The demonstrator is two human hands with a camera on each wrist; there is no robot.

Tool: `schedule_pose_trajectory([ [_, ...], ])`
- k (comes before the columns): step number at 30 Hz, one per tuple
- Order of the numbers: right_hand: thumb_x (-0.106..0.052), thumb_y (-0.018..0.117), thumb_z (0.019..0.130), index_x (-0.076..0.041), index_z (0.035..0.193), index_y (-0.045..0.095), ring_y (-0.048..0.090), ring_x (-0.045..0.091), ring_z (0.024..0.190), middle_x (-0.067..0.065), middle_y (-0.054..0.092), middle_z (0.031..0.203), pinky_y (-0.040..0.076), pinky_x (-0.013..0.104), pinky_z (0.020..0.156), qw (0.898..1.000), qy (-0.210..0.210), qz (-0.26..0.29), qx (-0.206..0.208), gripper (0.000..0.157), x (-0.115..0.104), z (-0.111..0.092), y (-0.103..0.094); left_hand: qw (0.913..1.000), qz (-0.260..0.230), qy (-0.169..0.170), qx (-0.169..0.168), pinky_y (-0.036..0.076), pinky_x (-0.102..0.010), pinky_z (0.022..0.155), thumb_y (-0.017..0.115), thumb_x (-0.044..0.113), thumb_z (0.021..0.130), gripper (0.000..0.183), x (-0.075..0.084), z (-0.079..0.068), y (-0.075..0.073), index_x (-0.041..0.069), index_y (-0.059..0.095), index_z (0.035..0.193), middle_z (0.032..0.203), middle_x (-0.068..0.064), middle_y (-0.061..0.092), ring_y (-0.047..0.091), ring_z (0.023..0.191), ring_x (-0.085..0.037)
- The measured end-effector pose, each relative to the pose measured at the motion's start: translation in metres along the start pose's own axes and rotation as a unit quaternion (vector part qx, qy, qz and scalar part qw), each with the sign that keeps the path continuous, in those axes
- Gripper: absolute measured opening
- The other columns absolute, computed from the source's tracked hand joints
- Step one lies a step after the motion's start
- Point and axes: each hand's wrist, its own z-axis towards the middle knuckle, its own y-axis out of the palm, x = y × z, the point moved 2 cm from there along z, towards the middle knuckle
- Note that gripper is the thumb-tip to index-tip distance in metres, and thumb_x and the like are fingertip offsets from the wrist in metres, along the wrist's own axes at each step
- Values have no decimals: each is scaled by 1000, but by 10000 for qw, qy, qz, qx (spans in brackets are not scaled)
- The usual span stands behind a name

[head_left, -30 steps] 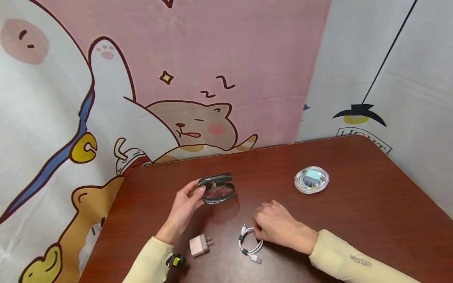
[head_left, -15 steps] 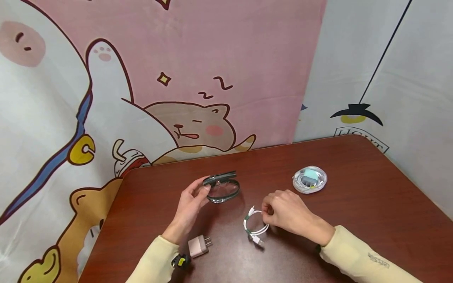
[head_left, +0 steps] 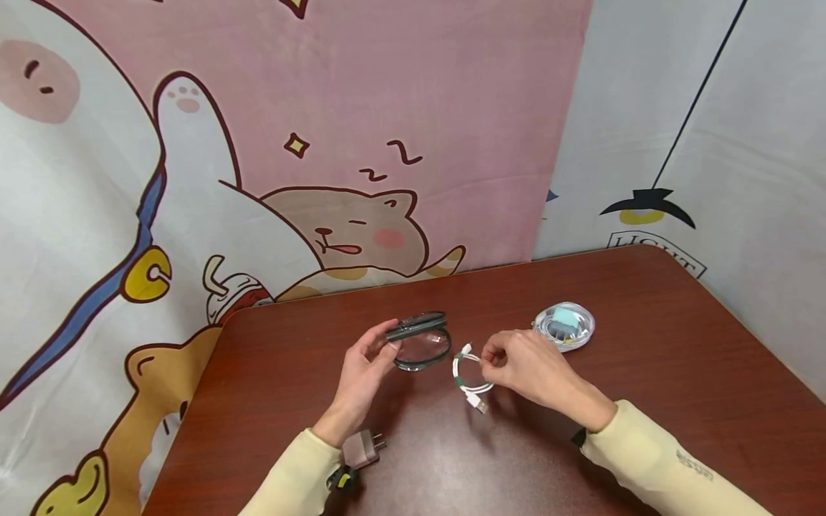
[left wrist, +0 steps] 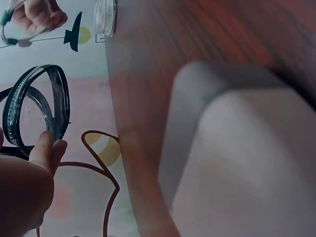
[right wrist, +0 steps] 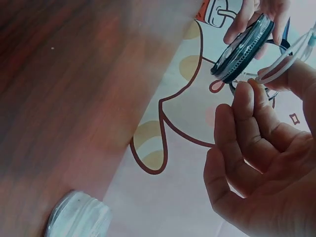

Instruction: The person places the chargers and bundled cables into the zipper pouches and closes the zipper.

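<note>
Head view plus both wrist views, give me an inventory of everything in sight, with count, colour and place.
table: one, reddish brown, below everything
backdrop: mostly pink and white, cartoon-printed, behind the table
clear case: one, dark-edged, open, raised above the table
cable: one, white with green ties, coiled, beside the clear case
charger: one, pale pink, on the table near the left cuff
round see-through item: one, pale blue and grey inside, far right on the table
sleeves: two, pale yellow, on both arms
left hand: one, bare, holding the clear case
right hand: one, bare, pinching the cable

Coiled white cable (head_left: 477, 390), open clear case (head_left: 419, 329)
</note>
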Motion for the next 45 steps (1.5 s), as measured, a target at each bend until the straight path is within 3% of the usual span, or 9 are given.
schedule_pose_trajectory([
  [12,-19,72,76,-26,70,68,50,4,55,-17,56,61,40,29,51,9981,439,-25,-420,10,-2,16,5,9972,374,611,-191,53,-22,89,65,-2,98,43,-3,-3,17,1,60,140,126,-21,68,66,109,-15],
  [24,-22,73,77,-27,68,70,53,9,56,-14,59,61,43,33,53,9907,985,396,-849,10,6,26,14,9947,535,791,-381,54,-24,91,64,-3,98,46,-2,-6,25,3,58,142,132,-19,67,67,113,-18],
  [32,-24,73,75,-28,67,70,53,10,57,-14,59,60,43,33,56,9869,1178,450,-1006,9,10,28,15,9909,738,1044,-430,52,-23,95,65,-4,97,46,-4,-6,27,1,57,143,134,-23,65,62,125,-34],
  [37,-25,74,75,-26,63,67,50,11,54,-12,55,56,39,32,52,9864,1255,464,-950,14,9,30,16,9916,737,901,-566,52,-23,94,65,-2,98,46,-4,-8,33,2,57,143,135,-19,65,62,125,-30],
  [45,-29,80,75,-19,64,63,51,14,55,-7,54,57,38,33,51,9843,1501,457,-808,23,8,33,16,9964,338,560,-535,55,-25,91,64,-3,97,46,-4,-11,41,4,58,143,127,-20,68,67,107,-17],
])
